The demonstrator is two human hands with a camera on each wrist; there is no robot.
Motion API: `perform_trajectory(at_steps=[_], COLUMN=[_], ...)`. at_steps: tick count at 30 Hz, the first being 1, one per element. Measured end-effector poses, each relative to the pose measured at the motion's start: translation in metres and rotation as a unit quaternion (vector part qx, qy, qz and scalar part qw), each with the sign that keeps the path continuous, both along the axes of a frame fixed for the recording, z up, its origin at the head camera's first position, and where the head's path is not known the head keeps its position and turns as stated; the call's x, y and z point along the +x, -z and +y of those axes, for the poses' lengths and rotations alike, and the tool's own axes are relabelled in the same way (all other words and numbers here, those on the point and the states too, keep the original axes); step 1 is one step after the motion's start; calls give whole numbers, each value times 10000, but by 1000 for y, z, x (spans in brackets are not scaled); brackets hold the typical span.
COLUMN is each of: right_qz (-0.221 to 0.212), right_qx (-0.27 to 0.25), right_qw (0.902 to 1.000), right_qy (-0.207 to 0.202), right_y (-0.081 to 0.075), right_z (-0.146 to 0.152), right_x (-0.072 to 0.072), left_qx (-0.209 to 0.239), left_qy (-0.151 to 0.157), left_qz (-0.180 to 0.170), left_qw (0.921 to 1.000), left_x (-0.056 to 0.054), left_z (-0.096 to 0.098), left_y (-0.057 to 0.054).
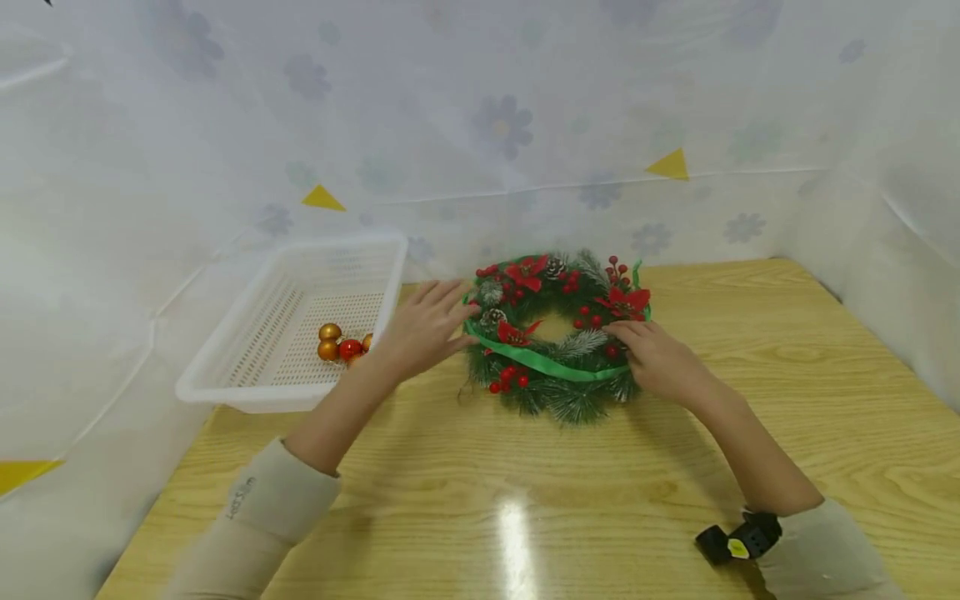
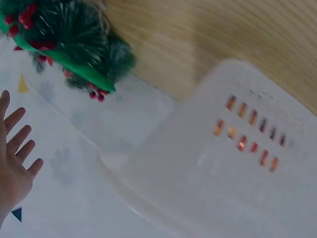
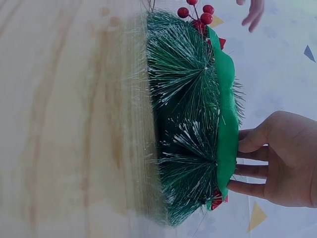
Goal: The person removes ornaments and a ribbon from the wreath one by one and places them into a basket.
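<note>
A green Christmas wreath (image 1: 577,398) lies on the table, dressed with red poinsettias, red berries, pine cones and frosted sprigs. A bright green ribbon (image 1: 543,362) runs around it and crosses its near side. My left hand (image 1: 427,329), fingers spread, is at the wreath's left edge beside the ribbon; in the left wrist view this hand (image 2: 17,166) holds nothing. On the right side, my right hand (image 1: 660,358) touches the wreath with fairly straight fingers. In the right wrist view its fingertips and thumb (image 3: 255,140) are right at the ribbon's edge (image 3: 228,134), partly hidden behind it.
To the left stands a white plastic basket (image 1: 191,392) with slotted walls. Several gold and red baubles (image 1: 349,349) lie in its near right corner. The wooden table (image 1: 450,492) meets a pale flowered sheet (image 1: 502,200) at the back and sides.
</note>
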State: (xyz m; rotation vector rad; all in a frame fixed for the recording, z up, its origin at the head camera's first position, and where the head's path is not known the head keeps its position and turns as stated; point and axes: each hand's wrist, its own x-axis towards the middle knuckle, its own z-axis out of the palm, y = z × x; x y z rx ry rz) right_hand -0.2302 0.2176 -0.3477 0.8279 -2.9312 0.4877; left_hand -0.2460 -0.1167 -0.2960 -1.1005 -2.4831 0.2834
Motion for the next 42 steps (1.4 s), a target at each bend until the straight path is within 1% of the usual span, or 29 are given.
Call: perform_trajectory(at_steps=[3,6,7,10,13,15,20,27,30,33,36,42], right_qz=[39,78,76,79,86,93,111,155,125,77,25,-36], right_qx=[15,35,40,65,78,73,51,91,116,118,116,278], right_qw=[10000,10000,10000,9999,9999,9999,9999,9998,9999,9999,9999,9994], right_qy=[-16,-20,-16,1,-11,-25,-38,-23,-6,-16,-65,-199], right_y=[0,0,0,0,0,0,-1,1,1,-1,-4,-12], right_z=[0,0,0,0,0,0,0,1,0,-2,-5,-13], right_x=[0,0,0,0,2,3,4,4,4,6,9,15], left_qx=[-128,-449,-595,-1027,-1315,-1401,-1479,-1424,-1428,-1589,-1740,-1799], left_qy=[363,508,498,338,219,176,190,477,545,574,641,906], left_qz=[-168,-296,-350,-329,-251,-175,-18,283,255,184,189,258], left_qw=[9991,9973,9964,9936,9908,9898,9888,9883,9879,9854,9825,9792], left_x=[10,20,22,27,28,28,27,22,20,17,14,6], left_z=[31,59,67,88,100,104,108,104,98,91,82,65], left_y=[11,20,23,32,41,47,54,61,63,62,61,61])
